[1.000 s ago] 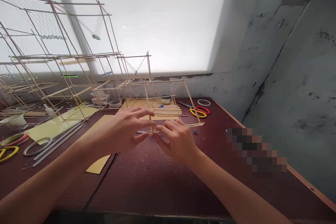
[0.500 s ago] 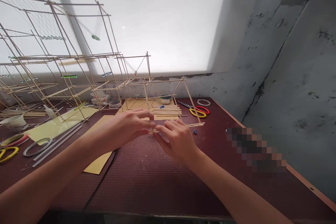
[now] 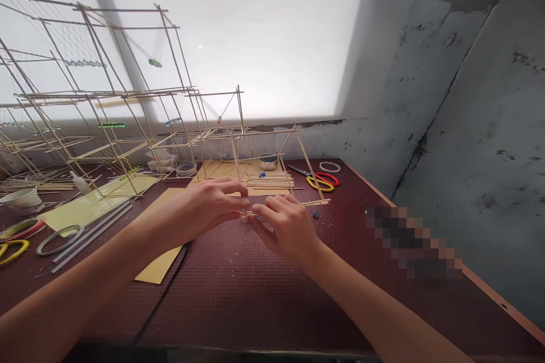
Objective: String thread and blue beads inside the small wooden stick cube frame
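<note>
A small frame of thin wooden sticks [image 3: 305, 161] stands on the dark red table [image 3: 238, 295] in front of me. My left hand [image 3: 213, 201] pinches the upright at its near left corner. Close beside it, my right hand [image 3: 285, 221] has its fingers closed on the low horizontal stick at the same corner. My fingers partly hide the joint between them. A blue bead [image 3: 263, 175] hangs inside the frame, and a blue marble [image 3: 315, 215] lies on the table right of my right hand.
Larger stick frames [image 3: 128, 91] with hanging marbles fill the left. Behind my hands are a stick bundle [image 3: 272, 180], a round tin [image 3: 268, 161] and red-and-yellow scissors [image 3: 326, 180]. Tape rolls [image 3: 21, 228], a paper cup [image 3: 21, 200] and yellow card [image 3: 157, 264] lie leftward.
Almost nothing differs. Both hands keep their hold at the same corner of the small stick frame, and the view has shifted very slightly.
</note>
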### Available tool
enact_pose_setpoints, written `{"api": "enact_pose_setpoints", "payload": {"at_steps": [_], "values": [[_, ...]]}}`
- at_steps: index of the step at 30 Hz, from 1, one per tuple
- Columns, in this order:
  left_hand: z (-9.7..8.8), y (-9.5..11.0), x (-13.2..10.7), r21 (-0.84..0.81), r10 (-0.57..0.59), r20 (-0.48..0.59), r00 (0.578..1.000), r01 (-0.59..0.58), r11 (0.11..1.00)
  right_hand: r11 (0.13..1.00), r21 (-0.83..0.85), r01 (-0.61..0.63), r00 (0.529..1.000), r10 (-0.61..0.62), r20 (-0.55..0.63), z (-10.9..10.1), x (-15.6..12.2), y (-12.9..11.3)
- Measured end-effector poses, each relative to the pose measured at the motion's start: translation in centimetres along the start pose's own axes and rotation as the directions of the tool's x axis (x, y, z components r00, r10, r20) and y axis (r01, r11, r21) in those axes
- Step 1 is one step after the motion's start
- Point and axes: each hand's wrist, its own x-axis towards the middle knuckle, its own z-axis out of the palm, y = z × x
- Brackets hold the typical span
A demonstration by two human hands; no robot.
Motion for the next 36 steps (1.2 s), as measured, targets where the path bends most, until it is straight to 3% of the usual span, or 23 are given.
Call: {"api": "enact_pose_setpoints", "payload": {"at_steps": [36], "values": [[-0.07,-0.35,-0.19,0.075,0.051,-0.027,0.998,-0.049,0.996,1.0,-0.018,-0.001,1.0,0.001,0.007,0.19,-0.05,-0.12]]}}
